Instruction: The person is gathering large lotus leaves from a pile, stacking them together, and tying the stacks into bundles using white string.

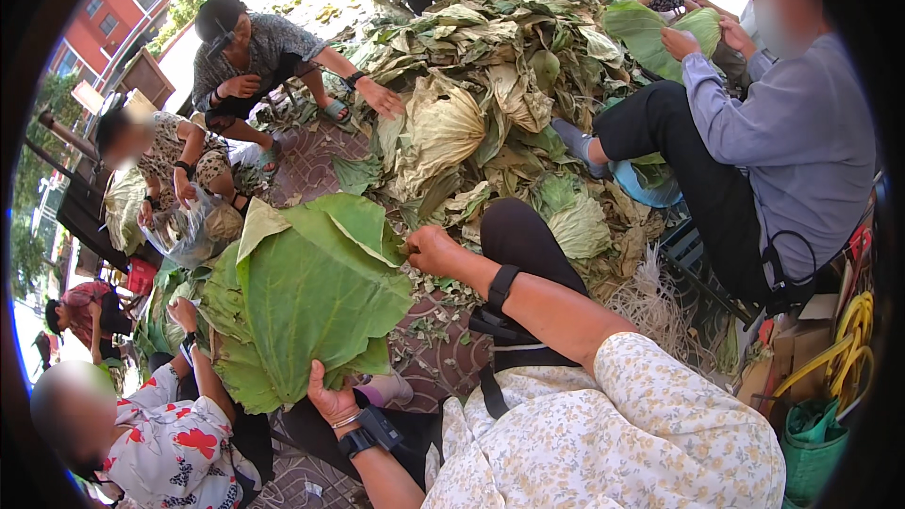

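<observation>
A stack of large green lotus leaves spreads in front of me, with one pale, folded-over edge at its upper left. My left hand grips the stack at its lower edge, thumb on top; its other fingers are hidden beneath. At the stack's right edge, my right hand has its fingers curled together, pinching the rim of a leaf. Beyond my hands rises a big heap of dried, brownish-green lotus leaves. A pale crumpled leaf bundle lies at its near side.
Close on my left sits a person in a printed shirt. At right, another person holds a green leaf. Fibrous strands, a yellow hose and a green bag lie right. Leaf scraps litter the paving.
</observation>
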Motion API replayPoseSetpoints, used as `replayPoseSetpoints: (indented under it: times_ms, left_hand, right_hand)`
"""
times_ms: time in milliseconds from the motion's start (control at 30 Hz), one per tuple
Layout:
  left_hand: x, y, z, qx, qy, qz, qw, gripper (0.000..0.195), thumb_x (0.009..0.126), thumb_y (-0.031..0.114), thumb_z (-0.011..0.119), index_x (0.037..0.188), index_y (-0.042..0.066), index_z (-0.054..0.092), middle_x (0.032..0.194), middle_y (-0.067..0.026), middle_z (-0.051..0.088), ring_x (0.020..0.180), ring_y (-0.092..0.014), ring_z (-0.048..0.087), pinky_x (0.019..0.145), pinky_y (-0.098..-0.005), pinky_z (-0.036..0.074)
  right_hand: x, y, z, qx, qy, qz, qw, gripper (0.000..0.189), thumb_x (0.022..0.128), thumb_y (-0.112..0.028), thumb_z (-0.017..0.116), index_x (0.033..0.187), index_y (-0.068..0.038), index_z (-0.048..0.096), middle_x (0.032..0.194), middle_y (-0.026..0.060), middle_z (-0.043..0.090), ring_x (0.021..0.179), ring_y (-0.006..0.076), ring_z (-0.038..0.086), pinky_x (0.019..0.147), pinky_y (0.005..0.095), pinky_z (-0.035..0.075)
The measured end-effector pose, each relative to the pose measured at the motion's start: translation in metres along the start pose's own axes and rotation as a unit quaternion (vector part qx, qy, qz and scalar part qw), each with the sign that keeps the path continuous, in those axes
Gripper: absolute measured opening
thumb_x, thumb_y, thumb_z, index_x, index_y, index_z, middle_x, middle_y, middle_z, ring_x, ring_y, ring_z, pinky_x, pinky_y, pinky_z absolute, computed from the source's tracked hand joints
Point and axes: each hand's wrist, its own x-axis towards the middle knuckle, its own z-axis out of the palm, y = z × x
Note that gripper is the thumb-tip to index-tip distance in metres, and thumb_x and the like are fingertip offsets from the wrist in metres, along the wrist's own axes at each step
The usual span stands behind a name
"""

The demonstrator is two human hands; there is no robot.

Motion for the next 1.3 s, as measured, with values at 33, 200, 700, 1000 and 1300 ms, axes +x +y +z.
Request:
replayPoseSetpoints:
  times_ms: [33, 200, 700, 1000, 1300]
  left_hand:
    - [0.000, 0.000, 0.001, -0.002, 0.000, 0.001, 1.000, 0.040, 0.072, 0.021, 0.071, 0.105, 0.003, 0.056, 0.098, -0.0056, 0.062, 0.082, -0.021, 0.061, 0.065, -0.0308, 0.048]
    - [-0.002, 0.002, 0.004, -0.020, 0.012, 0.002, 1.000, 0.038, 0.073, 0.021, 0.070, 0.104, 0.003, 0.056, 0.097, -0.0057, 0.063, 0.082, -0.021, 0.061, 0.065, -0.0310, 0.048]
    - [0.000, -0.007, 0.003, 0.038, -0.027, 0.019, 0.999, 0.043, 0.074, 0.021, 0.070, 0.109, 0.002, 0.054, 0.105, -0.0065, 0.060, 0.092, -0.022, 0.059, 0.077, -0.0352, 0.048]
    - [0.001, 0.014, -0.012, -0.073, 0.006, 0.010, 0.997, 0.032, 0.077, 0.022, 0.068, 0.101, 0.003, 0.058, 0.096, -0.0046, 0.063, 0.087, -0.019, 0.060, 0.072, -0.0306, 0.047]
    - [-0.002, 0.009, -0.004, -0.056, -0.003, 0.006, 0.998, 0.035, 0.074, 0.021, 0.070, 0.102, 0.004, 0.057, 0.096, -0.0040, 0.063, 0.086, -0.020, 0.060, 0.070, -0.0316, 0.047]
  right_hand:
    - [0.000, 0.001, 0.001, 0.023, -0.017, 0.033, 0.999, 0.011, 0.066, -0.005, 0.061, 0.074, 0.001, 0.061, 0.057, 0.0122, 0.059, 0.053, 0.0175, 0.059, 0.049, 0.0335, 0.045]
    - [0.001, -0.009, -0.007, 0.263, -0.095, 0.180, 0.943, 0.014, 0.067, -0.009, 0.062, 0.079, 0.000, 0.063, 0.062, 0.0130, 0.060, 0.056, 0.0176, 0.059, 0.051, 0.0340, 0.045]
    - [-0.006, -0.006, 0.007, -0.134, -0.007, 0.029, 0.990, 0.011, 0.068, -0.007, 0.051, 0.073, 0.000, 0.058, 0.071, 0.0217, 0.058, 0.071, 0.0411, 0.056, 0.063, 0.0474, 0.045]
    - [0.001, 0.023, -0.009, -0.108, 0.075, 0.140, 0.981, 0.011, 0.071, -0.008, 0.051, 0.076, 0.000, 0.056, 0.074, 0.0233, 0.057, 0.074, 0.0428, 0.055, 0.064, 0.0482, 0.044]
    - [0.015, 0.028, 0.003, 0.318, -0.002, 0.146, 0.937, 0.027, 0.079, -0.024, 0.058, 0.091, 0.000, 0.060, 0.080, 0.0067, 0.062, 0.077, 0.0192, 0.061, 0.067, 0.0289, 0.046]
